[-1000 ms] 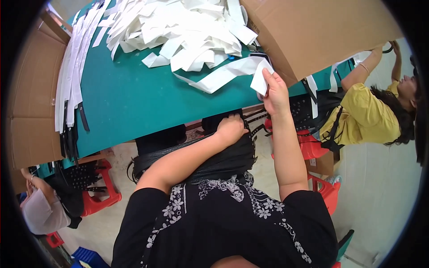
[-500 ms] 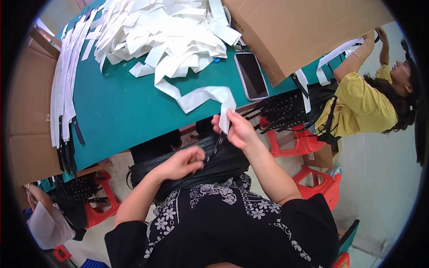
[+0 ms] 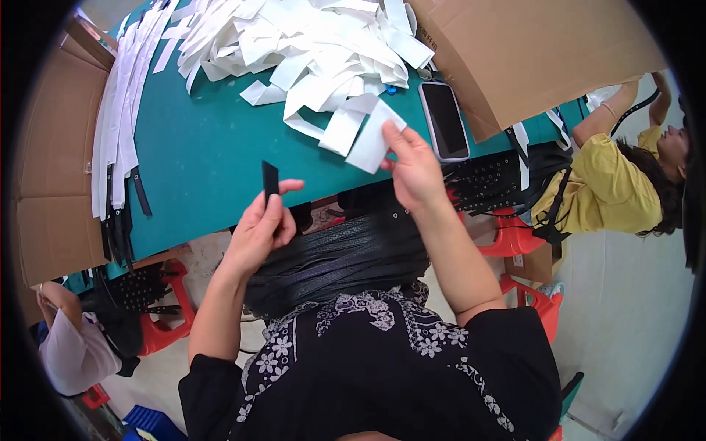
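Note:
My left hand [image 3: 259, 229] pinches the end of a black strap [image 3: 271, 178], which points up past the fingertips in front of the table edge. To the right of it, my right hand [image 3: 416, 167] grips a flat white strip [image 3: 375, 138] between thumb and fingers, just over the table. This strip seems to lead back toward a large tangled heap of white strips [image 3: 294, 51] on the green table [image 3: 198, 176]. Across my lap lies a thick bundle of black straps [image 3: 342, 250], some with eyelets.
A phone [image 3: 446, 121] rests beside a big cardboard box [image 3: 544, 59] at the right. White-wrapped straps [image 3: 121, 117] hang over the table's left side, near another carton [image 3: 55, 169]. A person in yellow [image 3: 603, 180] works at the right; another person [image 3: 77, 353] sits at the lower left.
My left hand has risen from the lap and now shows a black strap end. My right hand moved up and to the right with the white strip, over the table.

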